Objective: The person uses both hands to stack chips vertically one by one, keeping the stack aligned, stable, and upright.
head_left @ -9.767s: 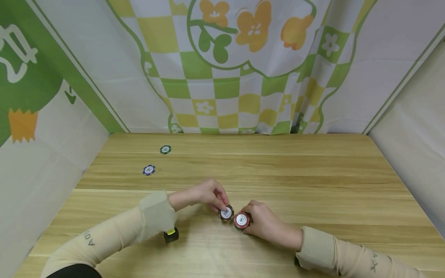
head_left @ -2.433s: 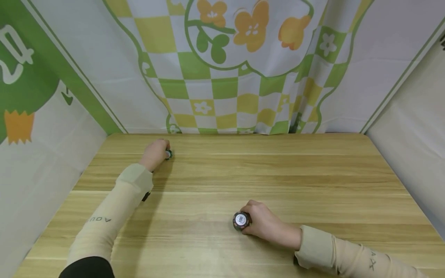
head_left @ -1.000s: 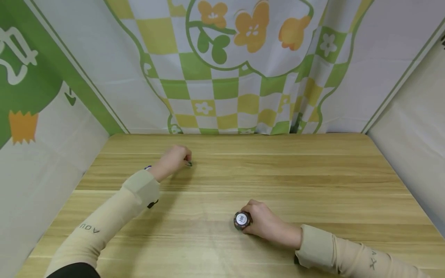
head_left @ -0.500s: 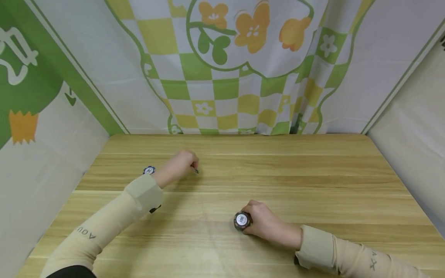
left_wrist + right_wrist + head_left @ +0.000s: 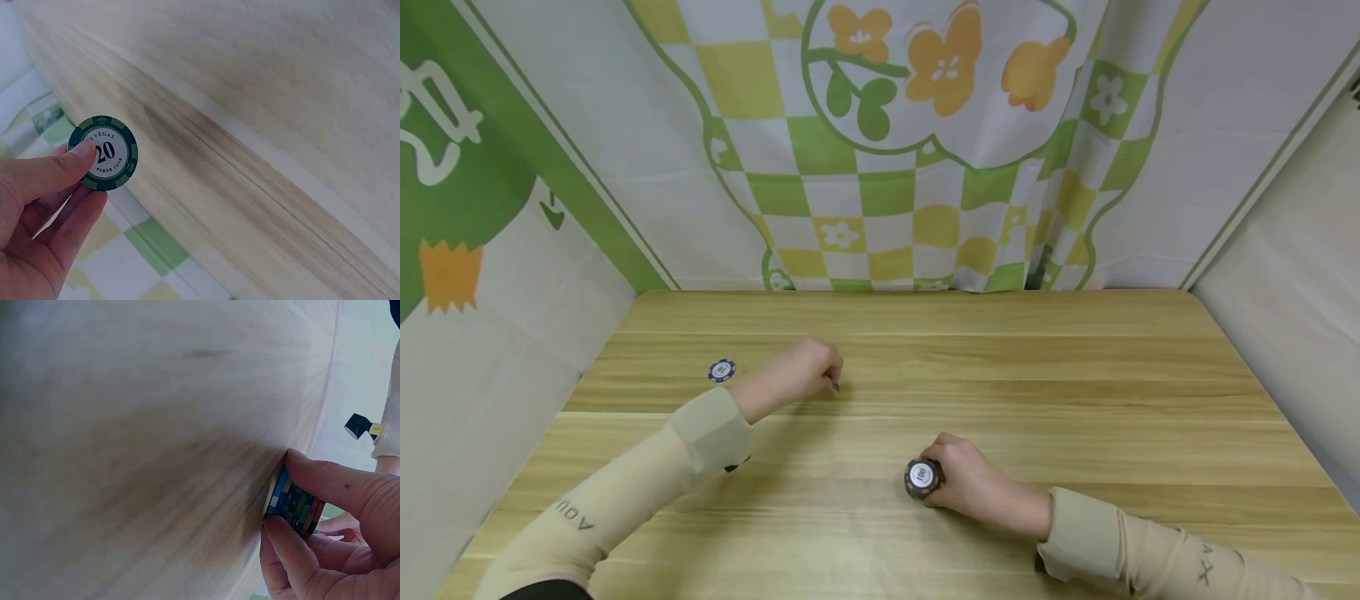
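Note:
Between thumb and fingers, my left hand (image 5: 793, 377) pinches a green poker chip (image 5: 105, 154) printed with 20. It is raised over the table, and from the head view only a sliver of the chip shows. My right hand (image 5: 976, 487) holds a stack of poker chips (image 5: 921, 477) on the table, thumb on one side and fingers on the other. A dark chip marked 100 tops that stack. Seen from the right wrist, the stack's side (image 5: 295, 505) has blue, green, dark and red layers. A blue-and-white poker chip (image 5: 722, 370) lies flat left of my left hand.
Everything rests on a wood-grain table (image 5: 1075, 400). A checked, flowered curtain (image 5: 887, 192) hangs along its back edge. White fabric walls (image 5: 1285, 275) flank it left and right. Dark wrist camera parts show below both cuffs.
My left hand picked up the green chip from the back left and carries it right and nearer. Earlier, a dark 100 chip went onto the right hand's stack, whose top was red. The right hand stays put.

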The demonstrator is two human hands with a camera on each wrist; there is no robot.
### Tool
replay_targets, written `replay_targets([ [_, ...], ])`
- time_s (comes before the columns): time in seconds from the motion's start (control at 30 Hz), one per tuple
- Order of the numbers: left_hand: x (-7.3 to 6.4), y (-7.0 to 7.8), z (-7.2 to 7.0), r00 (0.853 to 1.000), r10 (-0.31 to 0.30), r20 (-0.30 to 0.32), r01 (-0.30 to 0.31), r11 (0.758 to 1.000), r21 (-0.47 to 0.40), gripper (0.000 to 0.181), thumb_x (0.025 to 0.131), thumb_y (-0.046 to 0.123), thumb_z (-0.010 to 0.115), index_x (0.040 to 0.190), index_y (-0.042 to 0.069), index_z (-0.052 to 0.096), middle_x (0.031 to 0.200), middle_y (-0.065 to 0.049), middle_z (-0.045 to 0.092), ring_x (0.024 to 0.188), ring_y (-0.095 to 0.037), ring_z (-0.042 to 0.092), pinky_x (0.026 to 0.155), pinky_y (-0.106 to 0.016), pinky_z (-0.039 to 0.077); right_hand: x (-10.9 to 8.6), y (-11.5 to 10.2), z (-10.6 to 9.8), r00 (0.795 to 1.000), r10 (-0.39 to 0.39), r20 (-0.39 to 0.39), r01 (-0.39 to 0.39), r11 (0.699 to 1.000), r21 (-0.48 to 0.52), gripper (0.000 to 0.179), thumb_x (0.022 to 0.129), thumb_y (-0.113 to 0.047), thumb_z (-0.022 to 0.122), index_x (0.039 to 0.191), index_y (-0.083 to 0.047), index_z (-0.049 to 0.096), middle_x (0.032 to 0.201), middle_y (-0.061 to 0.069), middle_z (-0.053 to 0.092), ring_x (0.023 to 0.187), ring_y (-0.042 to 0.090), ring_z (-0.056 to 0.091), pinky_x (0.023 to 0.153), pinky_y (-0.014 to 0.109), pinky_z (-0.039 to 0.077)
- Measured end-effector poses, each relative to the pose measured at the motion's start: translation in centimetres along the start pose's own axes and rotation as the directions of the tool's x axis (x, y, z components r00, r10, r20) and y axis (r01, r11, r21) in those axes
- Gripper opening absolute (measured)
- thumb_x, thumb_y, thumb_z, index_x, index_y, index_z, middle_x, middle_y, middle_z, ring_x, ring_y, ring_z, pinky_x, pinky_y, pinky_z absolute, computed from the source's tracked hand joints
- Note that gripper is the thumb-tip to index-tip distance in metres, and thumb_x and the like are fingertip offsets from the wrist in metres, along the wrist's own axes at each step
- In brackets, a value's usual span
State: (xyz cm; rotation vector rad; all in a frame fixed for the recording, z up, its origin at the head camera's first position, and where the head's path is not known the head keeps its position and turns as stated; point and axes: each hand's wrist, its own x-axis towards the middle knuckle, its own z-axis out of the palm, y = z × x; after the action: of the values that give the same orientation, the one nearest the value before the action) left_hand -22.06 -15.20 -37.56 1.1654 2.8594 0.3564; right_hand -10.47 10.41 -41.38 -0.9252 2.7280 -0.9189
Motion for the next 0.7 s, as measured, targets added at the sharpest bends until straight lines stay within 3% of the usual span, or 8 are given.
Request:
replay_targets([
  [0.3,-0.2,1.7,0.4,0.996,0.092,-0.014,-0.091,0.995,0.030,0.018,0.069,-0.004,0.070,0.063,0.010,0.061,0.065,0.005,0.052,0.061,-0.007,0.050,0.054,-0.018,0.043,0.1,0.0,0.0,0.999,0.024,0.024,-0.024,1.000,-0.017,0.037,0.058,-0.005,0.082,0.090,0.003,0.065,0.081,0.003,0.056,0.075,0.013,0.054,0.066,0.023,0.048],
  [0.57,-0.4,3.1,0.3,0.996,0.083,0.019,-0.084,0.996,0.015,0.020,0.070,-0.009,0.065,0.065,0.010,0.062,0.067,0.005,0.054,0.062,-0.007,0.051,0.055,-0.019,0.044,0.1,0.1,0.1,1.000,0.009,0.010,-0.009,1.000,-0.017,0.037,0.057,-0.004,0.082,0.089,0.003,0.064,0.080,0.004,0.056,0.075,0.014,0.055,0.067,0.024,0.049],
  [0.7,-0.4,3.7,0.2,0.993,0.111,0.033,-0.113,0.993,0.044,0.019,0.070,-0.007,0.066,0.065,0.011,0.062,0.067,0.005,0.055,0.062,-0.007,0.052,0.056,-0.019,0.045,0.1,0.2,0.0,1.000,0.005,0.007,-0.004,1.000,-0.015,0.037,0.057,-0.004,0.082,0.088,0.003,0.064,0.080,0.004,0.056,0.075,0.013,0.055,0.066,0.023,0.049],
])
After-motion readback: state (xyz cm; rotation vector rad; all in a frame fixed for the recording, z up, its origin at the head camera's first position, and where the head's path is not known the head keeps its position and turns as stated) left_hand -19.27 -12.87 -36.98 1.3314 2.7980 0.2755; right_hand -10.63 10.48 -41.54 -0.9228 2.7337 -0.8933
